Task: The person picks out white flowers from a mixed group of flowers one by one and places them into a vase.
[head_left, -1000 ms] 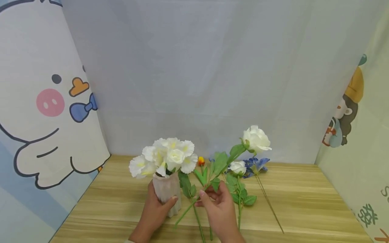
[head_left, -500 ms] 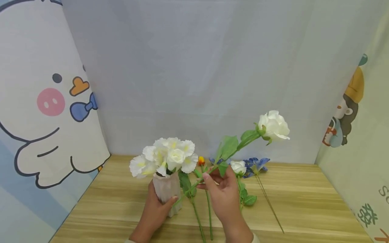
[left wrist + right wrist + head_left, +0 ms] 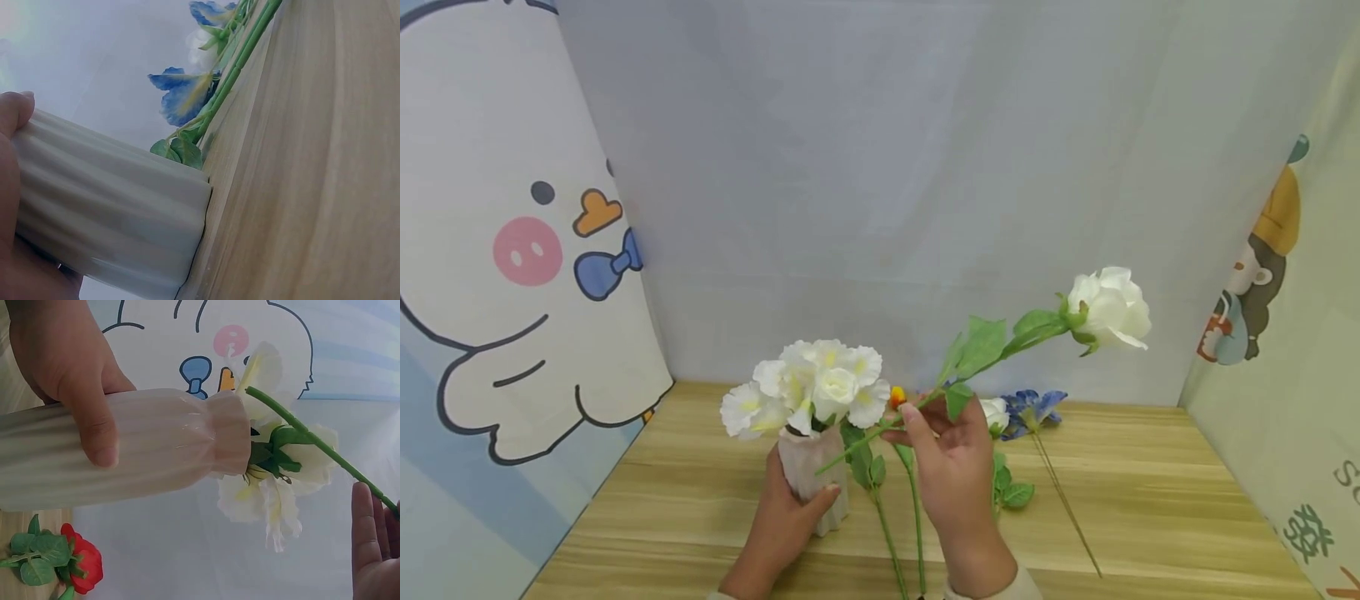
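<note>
In the head view, my left hand [image 3: 786,517] grips a pale, ridged vase [image 3: 808,467] around its side. The vase stands on the table, and white flowers with yellow centres [image 3: 805,379] fill its mouth. Right of it, my right hand [image 3: 955,467] pinches the green stem of a white rose [image 3: 1108,308] between thumb and fingers. The rose leans far to the right, with its bloom raised. In the right wrist view, the cut end of the stem [image 3: 312,437] lies close by the vase rim; whether they touch, I cannot tell.
On the wooden table [image 3: 1150,500] lie a blue flower [image 3: 1033,412], a second white rose [image 3: 996,415] partly behind my right hand, and an orange-yellow tulip [image 3: 897,397]. A red rose [image 3: 87,559] shows in the right wrist view. A grey curtain [image 3: 887,192] hangs behind.
My right hand has risen slightly and carried the white rose up; its bloom has swung right and the stem lies flatter. The left hand and vase have stayed in place.
</note>
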Demonstrator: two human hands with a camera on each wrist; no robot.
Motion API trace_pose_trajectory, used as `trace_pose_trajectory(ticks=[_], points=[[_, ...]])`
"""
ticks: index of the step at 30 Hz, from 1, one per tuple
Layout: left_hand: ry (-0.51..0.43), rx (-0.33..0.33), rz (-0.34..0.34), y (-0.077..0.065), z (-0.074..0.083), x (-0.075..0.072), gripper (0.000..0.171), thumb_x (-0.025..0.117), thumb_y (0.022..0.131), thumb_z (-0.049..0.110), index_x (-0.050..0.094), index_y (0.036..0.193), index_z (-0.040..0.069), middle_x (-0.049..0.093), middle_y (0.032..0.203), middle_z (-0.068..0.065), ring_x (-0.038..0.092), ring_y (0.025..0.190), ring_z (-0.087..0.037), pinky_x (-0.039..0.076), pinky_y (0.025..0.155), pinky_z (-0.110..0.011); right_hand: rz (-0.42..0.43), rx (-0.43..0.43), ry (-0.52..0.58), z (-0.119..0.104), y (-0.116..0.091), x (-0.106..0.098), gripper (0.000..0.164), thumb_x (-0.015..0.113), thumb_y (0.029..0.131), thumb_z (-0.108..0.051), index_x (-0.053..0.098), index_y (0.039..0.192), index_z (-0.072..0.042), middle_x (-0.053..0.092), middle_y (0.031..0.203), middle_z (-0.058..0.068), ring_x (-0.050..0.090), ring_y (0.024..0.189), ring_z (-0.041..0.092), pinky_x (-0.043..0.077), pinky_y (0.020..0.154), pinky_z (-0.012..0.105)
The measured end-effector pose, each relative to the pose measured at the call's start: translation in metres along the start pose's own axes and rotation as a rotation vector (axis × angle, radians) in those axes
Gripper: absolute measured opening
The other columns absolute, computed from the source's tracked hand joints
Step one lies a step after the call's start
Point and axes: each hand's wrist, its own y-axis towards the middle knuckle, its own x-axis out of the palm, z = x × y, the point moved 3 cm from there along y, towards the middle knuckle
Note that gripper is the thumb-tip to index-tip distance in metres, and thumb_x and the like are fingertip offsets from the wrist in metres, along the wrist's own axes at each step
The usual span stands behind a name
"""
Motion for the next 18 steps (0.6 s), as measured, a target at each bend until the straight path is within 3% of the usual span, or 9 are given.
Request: trace_pose_trajectory(ticks=[5, 18], points=[[0.006, -0.005, -0.005, 0.0009, -0.0017, 0.0001, 0.089, 0.077, 0.077, 0.013, 0.017, 0.142, 0.012, 0.044, 0.125, -0.012, 0.049, 0.109, -0.026, 0.038, 0.092, -0.045, 0.002, -0.080, 0.011, -0.0014, 0.0040, 0.0024, 0.020, 0.053, 0.090, 0.010, 0.046, 0.108, 0.008, 0.052, 0.092, 0.025, 0.061, 0.082, 0.037, 0.053, 0.065, 0.048], [0.011, -0.024, -0.010, 0.0007, -0.0030, 0.0002, 0.088, 0.077, 0.078, 0.015, 0.016, 0.142, 0.014, 0.044, 0.124, -0.012, 0.049, 0.108, -0.025, 0.038, 0.091, -0.045, 0.079, -0.093, 0.011, 0.0007, 0.0093, 0.0060, 0.017, 0.055, 0.089, 0.008, 0.046, 0.104, 0.009, 0.052, 0.090, 0.026, 0.062, 0.080, 0.034, 0.053, 0.067, 0.047]])
